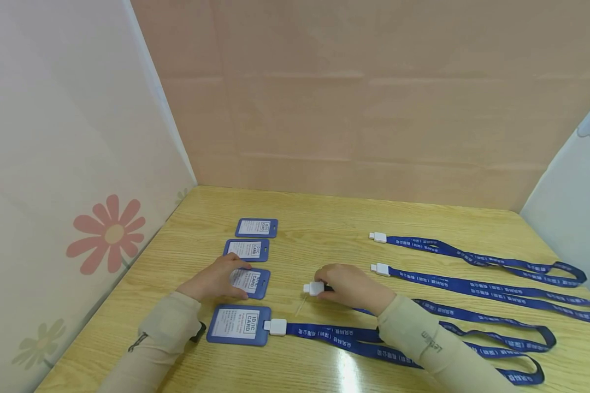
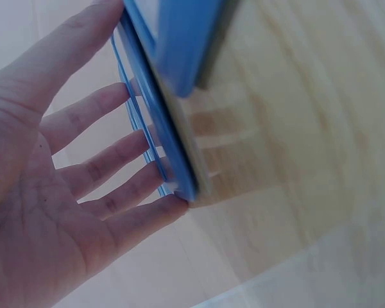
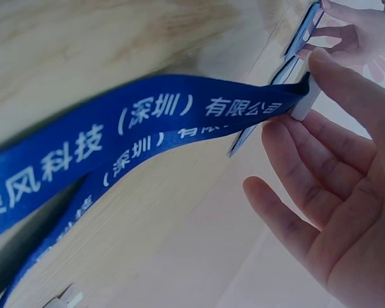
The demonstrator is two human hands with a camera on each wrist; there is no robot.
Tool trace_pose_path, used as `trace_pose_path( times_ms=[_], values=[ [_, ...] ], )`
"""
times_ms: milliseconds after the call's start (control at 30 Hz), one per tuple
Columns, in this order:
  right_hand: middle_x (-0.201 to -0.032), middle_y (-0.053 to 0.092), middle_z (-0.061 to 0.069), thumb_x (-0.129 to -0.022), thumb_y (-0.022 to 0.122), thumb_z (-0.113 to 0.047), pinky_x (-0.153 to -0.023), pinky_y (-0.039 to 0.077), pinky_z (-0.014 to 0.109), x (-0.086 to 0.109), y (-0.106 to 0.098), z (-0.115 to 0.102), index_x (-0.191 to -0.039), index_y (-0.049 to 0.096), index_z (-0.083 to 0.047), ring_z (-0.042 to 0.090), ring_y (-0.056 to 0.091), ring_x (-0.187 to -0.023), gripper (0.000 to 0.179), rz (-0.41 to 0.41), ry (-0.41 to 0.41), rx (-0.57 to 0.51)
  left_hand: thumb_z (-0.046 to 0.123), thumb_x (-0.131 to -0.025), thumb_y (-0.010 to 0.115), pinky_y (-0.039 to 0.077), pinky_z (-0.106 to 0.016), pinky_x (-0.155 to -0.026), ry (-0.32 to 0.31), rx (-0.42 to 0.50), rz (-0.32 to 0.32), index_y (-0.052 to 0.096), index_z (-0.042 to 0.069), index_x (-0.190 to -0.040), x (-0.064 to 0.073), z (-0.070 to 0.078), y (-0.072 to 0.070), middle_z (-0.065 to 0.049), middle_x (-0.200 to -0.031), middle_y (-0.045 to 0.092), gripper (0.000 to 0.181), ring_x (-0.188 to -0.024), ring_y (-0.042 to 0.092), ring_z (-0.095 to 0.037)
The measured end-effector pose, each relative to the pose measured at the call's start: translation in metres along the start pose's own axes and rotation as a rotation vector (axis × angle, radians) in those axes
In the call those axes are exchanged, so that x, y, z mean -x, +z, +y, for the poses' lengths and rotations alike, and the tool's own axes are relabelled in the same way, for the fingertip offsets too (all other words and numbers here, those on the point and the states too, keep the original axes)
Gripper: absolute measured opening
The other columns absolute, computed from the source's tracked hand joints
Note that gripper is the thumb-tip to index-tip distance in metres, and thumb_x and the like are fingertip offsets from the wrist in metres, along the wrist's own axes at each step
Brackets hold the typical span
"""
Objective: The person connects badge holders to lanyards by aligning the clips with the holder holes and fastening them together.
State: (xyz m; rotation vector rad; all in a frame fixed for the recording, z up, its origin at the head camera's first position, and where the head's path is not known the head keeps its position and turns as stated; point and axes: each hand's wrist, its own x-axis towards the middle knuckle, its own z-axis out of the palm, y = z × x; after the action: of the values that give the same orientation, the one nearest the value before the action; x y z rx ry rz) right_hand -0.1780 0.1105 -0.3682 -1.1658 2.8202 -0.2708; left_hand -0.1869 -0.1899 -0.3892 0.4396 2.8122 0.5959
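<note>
My left hand [image 1: 218, 277] grips a blue ID card holder [image 1: 258, 285] by its edges, thumb on one side and fingers on the other. In the left wrist view, that holder's blue rim [image 2: 162, 122] stands edge-on beside the fingers. Across from it, my right hand [image 1: 354, 288] pinches the white plastic clip [image 1: 314, 289] of a blue lanyard [image 3: 141, 112] with printed white characters. The clip points left toward the held card holder, with a gap between them. Closest to me, another card holder [image 1: 239, 341] lies joined to a lanyard clip [image 1: 277, 327].
Two more card holders [image 1: 257, 227] lie in a column farther back on the wooden table [image 1: 319, 218]. On the right, two lanyards with white clips [image 1: 380, 237] stretch toward the table's right side. A patterned wall [image 1: 78, 164] borders the left, and a plain one the back.
</note>
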Motion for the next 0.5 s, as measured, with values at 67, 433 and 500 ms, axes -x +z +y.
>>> trace_pose_path(
  times_ms=[67,433,500],
  values=[
    [-0.087,0.066,-0.004,-0.082,0.071,-0.028,-0.063,0.046,0.020,-0.0008,0.0006,-0.0003,-0.096,0.067,-0.012,0.003,0.048,-0.069,0.022,-0.002,0.003,0.002,0.030,-0.065,0.084,0.044,-0.047,-0.098,0.001,0.002,0.002,0.061,0.011,-0.119,-0.0001,-0.0003,0.0002,-0.009,-0.118,0.053,0.061,-0.105,0.050,-0.023],
    [-0.085,0.065,-0.004,-0.082,0.070,-0.029,-0.061,0.044,0.019,-0.0049,0.0018,-0.0045,-0.093,0.067,-0.012,0.003,0.047,-0.067,0.020,-0.012,0.000,0.000,0.031,-0.065,0.084,0.044,-0.047,-0.097,0.007,-0.003,0.007,0.061,0.011,-0.120,-0.0004,-0.0011,0.0011,-0.010,-0.119,0.053,0.062,-0.105,0.050,-0.023],
    [-0.084,0.065,-0.004,-0.082,0.070,-0.029,-0.060,0.044,0.019,-0.0062,0.0021,-0.0053,-0.092,0.067,-0.012,0.004,0.047,-0.067,0.020,-0.019,0.002,0.001,0.031,-0.066,0.084,0.044,-0.048,-0.098,0.006,-0.004,0.006,0.061,0.011,-0.120,-0.0006,-0.0012,0.0012,-0.010,-0.119,0.053,0.062,-0.106,0.050,-0.024]
  ],
)
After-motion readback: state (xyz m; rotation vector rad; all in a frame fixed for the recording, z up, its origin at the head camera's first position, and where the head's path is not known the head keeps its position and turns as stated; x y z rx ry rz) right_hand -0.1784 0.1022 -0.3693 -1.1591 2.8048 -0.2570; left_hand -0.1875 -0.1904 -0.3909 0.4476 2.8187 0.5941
